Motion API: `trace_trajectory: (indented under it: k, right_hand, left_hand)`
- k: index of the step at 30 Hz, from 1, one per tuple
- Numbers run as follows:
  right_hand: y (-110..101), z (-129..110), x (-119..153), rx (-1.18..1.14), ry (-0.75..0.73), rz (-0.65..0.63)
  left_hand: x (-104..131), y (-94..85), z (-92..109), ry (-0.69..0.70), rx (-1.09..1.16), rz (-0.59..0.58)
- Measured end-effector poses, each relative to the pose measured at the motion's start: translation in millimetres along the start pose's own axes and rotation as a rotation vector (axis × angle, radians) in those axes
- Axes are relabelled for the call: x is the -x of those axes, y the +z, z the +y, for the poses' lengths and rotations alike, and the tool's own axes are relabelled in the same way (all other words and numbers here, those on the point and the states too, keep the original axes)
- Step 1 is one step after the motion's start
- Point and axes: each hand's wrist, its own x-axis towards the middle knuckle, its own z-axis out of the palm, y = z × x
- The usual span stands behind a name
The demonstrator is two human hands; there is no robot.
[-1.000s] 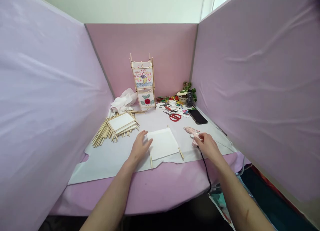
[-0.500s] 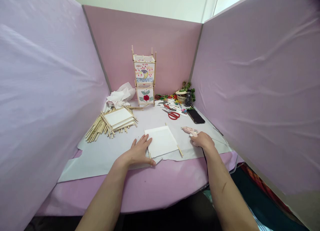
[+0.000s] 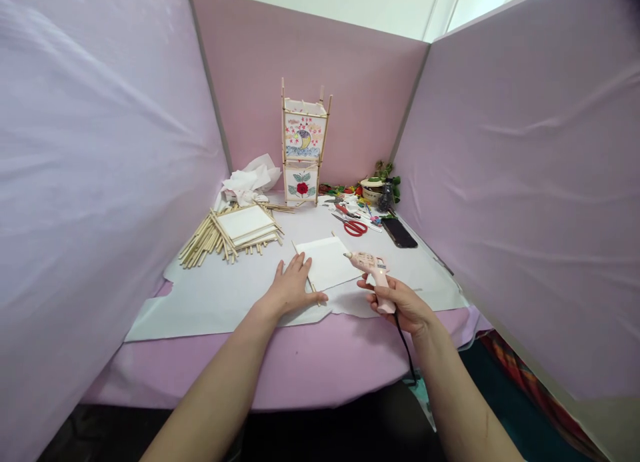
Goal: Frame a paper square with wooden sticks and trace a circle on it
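Note:
A white paper sheet (image 3: 330,263) with thin sticks along its left and right sides lies near the table's front. My left hand (image 3: 294,287) rests with fingers spread on the sheet's left edge and the stick there. In my right hand (image 3: 400,302) is a pink glue gun (image 3: 373,267), held by its handle, its nozzle pointing left over the right part of the sheet. A black cord hangs from the handle. The gun and hand hide the sheet's right side in part.
A stick lantern (image 3: 303,149) with painted panels stands at the back. Stacked framed panels (image 3: 246,222) and loose sticks (image 3: 200,245) lie left, by crumpled paper (image 3: 253,179). Red scissors (image 3: 355,228), a phone (image 3: 399,233) and a bowl (image 3: 371,190) are on the right.
My right hand has lifted the glue gun off the table and brought it left, over the sheet. My left hand stays on the sheet's left edge. The camera view has shifted slightly.

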Motion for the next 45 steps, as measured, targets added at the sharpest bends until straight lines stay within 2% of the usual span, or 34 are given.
trace_trajectory:
  k: [5,9,10,12,14,20,23,27,34,45]
  right_hand:
    - [10,10,-2,-0.034,-0.046,0.037]
    - [23,15,2,0.106,-0.230,0.300]
    - [25,16,4,0.124,-0.278,0.327]
    - [28,18,6,0.136,-0.321,0.288]
    - [28,22,8,0.187,-0.298,0.219]
    - [23,32,-3,0.631,-0.129,0.240]
    - [25,33,-9,0.808,-0.210,0.213]
    - [34,35,-12,0.889,-0.280,0.166]
    - [55,32,-11,1.154,-0.179,0.183]
    - [54,38,-17,1.290,-0.173,0.195]
  left_hand:
    - [-2,2.7,-6,0.023,0.010,0.036]
    - [1,3.2,-9,0.045,0.022,0.045]
    - [1,3.1,-10,0.049,0.025,0.049]
    - [2,2.5,-10,0.054,0.031,0.056]
    - [1,1.9,-10,0.051,0.039,0.069]
    - [-5,1.4,-11,-0.007,0.052,0.140]
    - [-5,1.9,-11,-0.013,0.033,0.155]
    - [-4,3.1,-10,-0.007,0.012,0.163]
    - [-6,6.9,-12,-0.016,-0.011,0.174]
    - [-6,7.7,-12,-0.017,-0.028,0.175]
